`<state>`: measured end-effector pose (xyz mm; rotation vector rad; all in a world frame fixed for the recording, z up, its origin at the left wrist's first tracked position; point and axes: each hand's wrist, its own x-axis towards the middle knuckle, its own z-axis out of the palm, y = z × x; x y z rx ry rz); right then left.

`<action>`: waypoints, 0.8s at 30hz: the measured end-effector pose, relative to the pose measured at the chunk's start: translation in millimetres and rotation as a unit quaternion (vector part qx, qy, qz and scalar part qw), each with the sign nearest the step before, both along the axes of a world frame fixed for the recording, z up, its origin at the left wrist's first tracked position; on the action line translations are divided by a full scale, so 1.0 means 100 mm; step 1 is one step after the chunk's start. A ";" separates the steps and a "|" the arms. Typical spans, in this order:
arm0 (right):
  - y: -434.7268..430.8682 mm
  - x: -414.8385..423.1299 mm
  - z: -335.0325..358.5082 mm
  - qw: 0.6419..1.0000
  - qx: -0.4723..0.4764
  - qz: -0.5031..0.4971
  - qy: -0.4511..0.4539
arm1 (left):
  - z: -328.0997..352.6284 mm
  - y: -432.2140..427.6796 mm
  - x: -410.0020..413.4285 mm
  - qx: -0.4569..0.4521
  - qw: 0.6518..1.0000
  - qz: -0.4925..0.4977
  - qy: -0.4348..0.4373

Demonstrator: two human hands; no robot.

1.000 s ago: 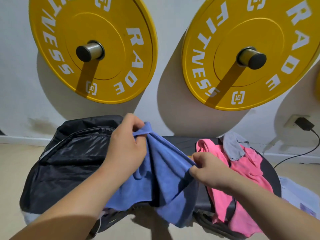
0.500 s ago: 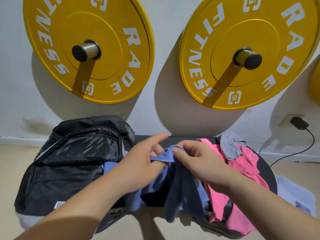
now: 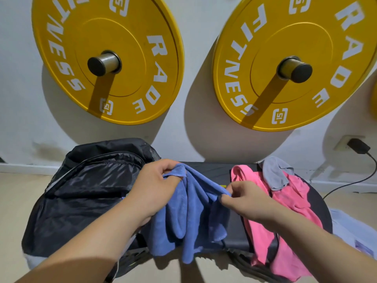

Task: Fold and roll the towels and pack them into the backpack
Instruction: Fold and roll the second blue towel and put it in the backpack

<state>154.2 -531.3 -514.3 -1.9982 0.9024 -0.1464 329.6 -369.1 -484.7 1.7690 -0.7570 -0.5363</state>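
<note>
A blue towel (image 3: pixel 193 209) hangs bunched above a black bench pad (image 3: pixel 234 227). My left hand (image 3: pixel 155 188) pinches its upper edge at the left, and my right hand (image 3: pixel 244 197) pinches the edge further right, so the cloth is stretched between them and its lower folds droop over the bench's front. The black backpack (image 3: pixel 81 193) lies on the left end of the bench. A pink towel (image 3: pixel 279 211) is heaped on the right end, with a small grey towel (image 3: pixel 274 174) lying on top of it.
Two yellow weight plates (image 3: pixel 106 58) (image 3: pixel 289 62) hang on pegs on the white wall behind the bench. A black plug and cable (image 3: pixel 359 148) sit at a wall socket at right. A pale bag (image 3: pixel 353 233) lies on the floor at far right.
My hands, which met at the towel's top half a second ago, have drawn apart along its edge, spreading the blue cloth between them.
</note>
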 end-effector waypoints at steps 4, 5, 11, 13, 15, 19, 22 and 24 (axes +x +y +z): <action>-0.01 0.00 0.07 0.995 0.032 -0.062 -0.076 | -0.08 0.03 0.16 0.018 0.995 0.087 0.048; 0.01 0.01 0.10 0.993 0.035 -0.065 -0.097 | -0.10 0.04 0.17 0.031 0.995 0.087 0.047; 0.24 0.18 0.26 0.980 0.087 -0.071 -0.165 | -0.10 -0.04 -0.03 0.049 0.997 -0.002 0.059; 0.29 0.19 0.33 0.973 0.112 -0.098 -0.178 | -0.12 -0.04 -0.11 0.055 0.996 -0.028 0.069; 0.31 0.18 0.40 0.964 0.152 -0.093 -0.196 | -0.09 -0.03 -0.21 0.039 0.996 -0.049 0.058; 0.29 0.16 0.49 0.931 0.280 -0.031 -0.231 | -0.01 -0.05 -0.36 -0.015 0.998 -0.040 0.052; 0.24 0.11 0.51 0.910 0.329 0.017 -0.252 | 0.04 -0.06 -0.33 -0.028 0.996 -0.023 0.076; 0.25 0.10 0.47 0.934 0.260 0.052 -0.240 | 0.06 -0.04 -0.32 -0.028 0.996 -0.033 0.073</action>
